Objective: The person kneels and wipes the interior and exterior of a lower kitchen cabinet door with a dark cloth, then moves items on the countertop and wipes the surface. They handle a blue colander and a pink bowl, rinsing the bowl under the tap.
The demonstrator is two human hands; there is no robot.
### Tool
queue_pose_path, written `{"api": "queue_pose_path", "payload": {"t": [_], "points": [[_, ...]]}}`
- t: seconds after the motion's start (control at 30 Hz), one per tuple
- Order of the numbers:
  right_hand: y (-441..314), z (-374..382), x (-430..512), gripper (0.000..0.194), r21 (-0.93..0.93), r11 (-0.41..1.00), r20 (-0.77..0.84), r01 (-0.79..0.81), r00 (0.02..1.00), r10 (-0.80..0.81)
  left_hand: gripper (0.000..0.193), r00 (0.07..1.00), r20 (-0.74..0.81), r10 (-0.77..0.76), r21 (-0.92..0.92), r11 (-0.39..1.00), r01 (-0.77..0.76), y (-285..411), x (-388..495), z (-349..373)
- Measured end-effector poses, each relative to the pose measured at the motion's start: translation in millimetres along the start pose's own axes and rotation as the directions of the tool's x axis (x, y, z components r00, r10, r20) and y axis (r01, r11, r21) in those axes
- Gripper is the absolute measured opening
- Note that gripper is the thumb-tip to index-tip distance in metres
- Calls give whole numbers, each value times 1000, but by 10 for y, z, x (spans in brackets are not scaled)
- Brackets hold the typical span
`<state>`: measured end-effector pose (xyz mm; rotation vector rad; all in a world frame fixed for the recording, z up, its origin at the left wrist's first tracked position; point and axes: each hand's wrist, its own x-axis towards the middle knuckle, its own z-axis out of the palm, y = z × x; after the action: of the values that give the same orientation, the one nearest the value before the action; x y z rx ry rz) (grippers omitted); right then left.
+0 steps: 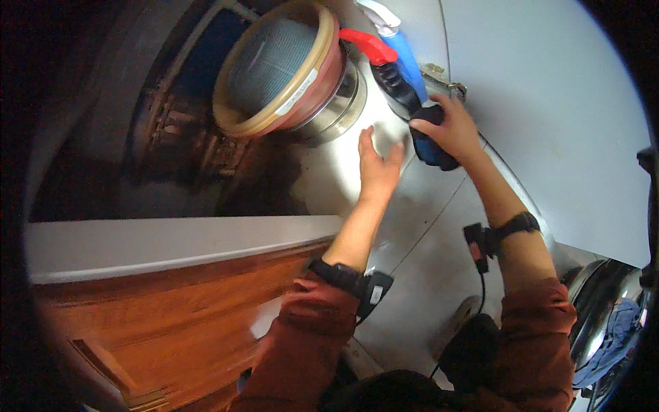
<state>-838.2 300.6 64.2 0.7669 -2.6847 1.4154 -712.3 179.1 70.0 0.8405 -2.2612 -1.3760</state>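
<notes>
My right hand [453, 131] grips a dark, crumpled cloth-like bundle [432, 139] between thumb and fingers, beside the counter's edge. My left hand [380, 162] is to its left over the bright countertop, fingers and thumb apart, holding nothing. Just above the bundle stand a spray bottle with a red trigger head [368, 46] and black neck, and a blue spray bottle [404, 56] with a white head. To the left, a round strainer [278, 67] with a tan rim and reddish side rests on a metal pot [340, 113].
A dark gas stove [180, 134] lies at the upper left. Wooden cabinet fronts [170, 319] run below the white counter edge [180, 247]. A large pale panel [556, 113] is at right, with shiny metal ware [592, 309] and a blue cloth [615, 345] below it.
</notes>
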Motion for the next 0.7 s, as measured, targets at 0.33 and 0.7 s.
{"api": "queue_pose_path", "payload": {"t": [0.33,0.7], "points": [[-42,388,149,53,-173,974,105,-145,981,164,67,980,25,197,-252,950,-185,504,1216,216],[-518,833,-730,31,36,953,295,302,908,-299,59,851,-524,-12,-319,930,-183,4,0,-388]]}}
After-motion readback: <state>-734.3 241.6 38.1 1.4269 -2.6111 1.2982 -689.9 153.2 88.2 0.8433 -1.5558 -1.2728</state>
